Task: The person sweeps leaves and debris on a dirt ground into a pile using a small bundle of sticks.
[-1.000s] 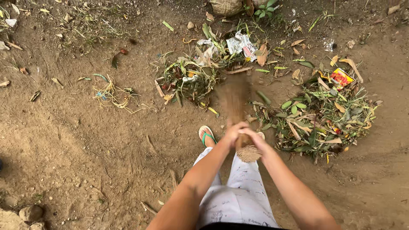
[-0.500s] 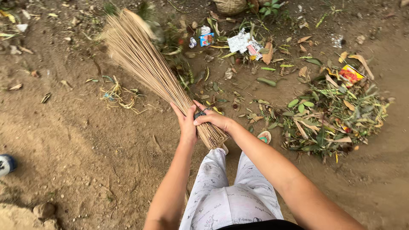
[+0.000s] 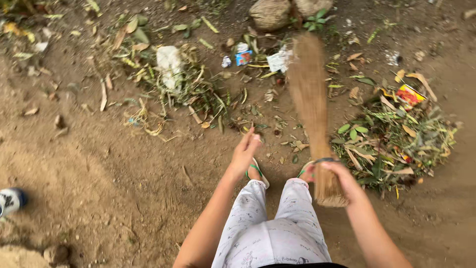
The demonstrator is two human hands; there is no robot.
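Above the dirt, right hand [image 3: 341, 174] grips a stick broom [image 3: 313, 114]; left hand [image 3: 244, 151] hangs open, empty.

Single head-worn view, steeply downward over dirt ground [image 3: 99, 173], fairly close.

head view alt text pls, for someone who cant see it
Seen from above, the right hand grips a stick broom over bare dirt while the left hand hangs open and empty. A heap of leaves and litter lies to the right.

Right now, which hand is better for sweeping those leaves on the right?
Probably the right hand: its fingers already wrap the broom, beside the leaf pile. The left hand is open, holding nothing.
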